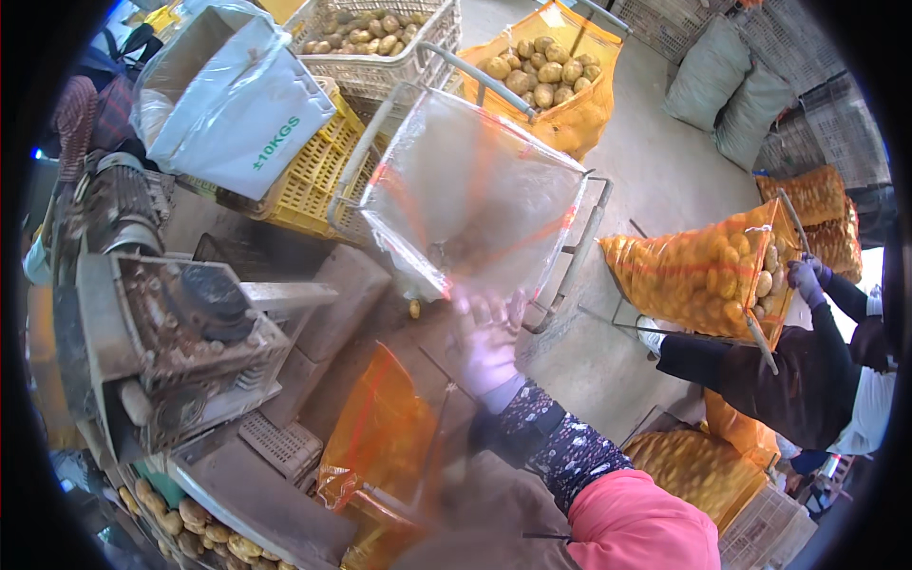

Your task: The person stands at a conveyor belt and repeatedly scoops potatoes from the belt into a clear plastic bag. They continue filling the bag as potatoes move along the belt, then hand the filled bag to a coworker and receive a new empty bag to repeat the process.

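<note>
At the left, a grimy machine (190, 323) hems in the near side; farther off, a white box (256, 123) on yellow crates (313, 176) closes the far left; nearer, an orange mesh bag (375, 418) rises to a pointed tip; beyond it a loose potato (414, 308) lies by the near corner of the plastic-lined bag (475, 180). That bag hangs mid-scene in a metal frame (590, 228), mouth upward; the mouth is roughly square, so I cannot tell a clear long axis; its far rim slants from far left to nearer right, and frame bars flank both sides. The right hand (489, 337), gloved, fingers spread and pointing far, is at the near rim; I cannot tell whether it touches; the left hand is out of view, its state unknown. A potato-filled bag (591, 119) borders the far right side; bare floor (570, 366) gives room rightward, up to a co-worker's full bag (703, 271), lying lengthwise left to right, mouth rightward.
</note>
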Demonstrator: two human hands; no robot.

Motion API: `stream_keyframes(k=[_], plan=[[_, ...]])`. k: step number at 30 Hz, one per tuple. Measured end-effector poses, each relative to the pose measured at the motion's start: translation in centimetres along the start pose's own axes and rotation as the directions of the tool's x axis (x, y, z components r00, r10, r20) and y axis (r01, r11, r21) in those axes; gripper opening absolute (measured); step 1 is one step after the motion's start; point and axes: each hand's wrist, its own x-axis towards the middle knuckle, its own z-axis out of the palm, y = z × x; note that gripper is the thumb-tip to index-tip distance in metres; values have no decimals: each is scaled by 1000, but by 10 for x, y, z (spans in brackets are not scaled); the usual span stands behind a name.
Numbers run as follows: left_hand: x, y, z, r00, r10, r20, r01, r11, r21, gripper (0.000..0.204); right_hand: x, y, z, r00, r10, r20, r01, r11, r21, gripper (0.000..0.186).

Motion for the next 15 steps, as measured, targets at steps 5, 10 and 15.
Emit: stream_keyframes(k=[5,10,15], plan=[[21,10,12,1000,8,20,-9,1000,18,75,0,10,22,997,29,-65,-22,994,105,65],[31,14,16,999,14,45,-15,999,31,72,-4,13,45,988,50,-147,-34,994,105,67],[37,16,20,999,15,52,-17,999,32,69,-3,13,49,988,56,-143,-44,996,83,74]])
